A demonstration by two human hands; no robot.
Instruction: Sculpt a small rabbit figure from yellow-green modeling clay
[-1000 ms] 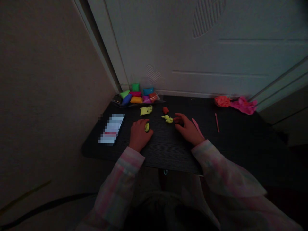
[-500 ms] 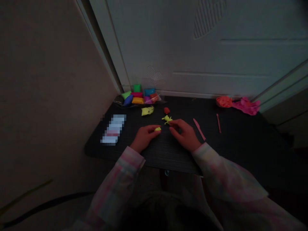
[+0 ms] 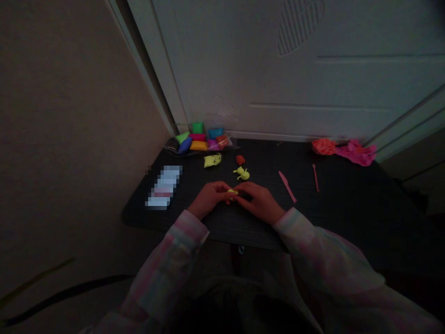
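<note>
A small lump of yellow clay (image 3: 232, 193) sits between my two hands, near the front of the dark table. My left hand (image 3: 209, 198) pinches it from the left. From the right, the thumb and fingers of my right hand (image 3: 260, 200) close on the same lump, so much of it is hidden. Just beyond my fingertips lies a little yellow clay figure (image 3: 245, 175) with a rounded body, a head and thin limbs. Behind the figure rests a red clay lump (image 3: 240, 160), and to its left an opened yellow clay packet (image 3: 212, 161).
A clear bag of several coloured clay packets (image 3: 199, 145) lies at the back left. On the left is a blurred-out pale rectangle (image 3: 164, 188). To the right are a pink plastic knife (image 3: 287, 186), a thin pink stick tool (image 3: 315, 178) and crumpled orange-pink material (image 3: 356, 152).
My right hand has left the yellow figure and come left and nearer to meet my left hand at the yellow lump. The figure now lies untouched, its rounded body in sight.
</note>
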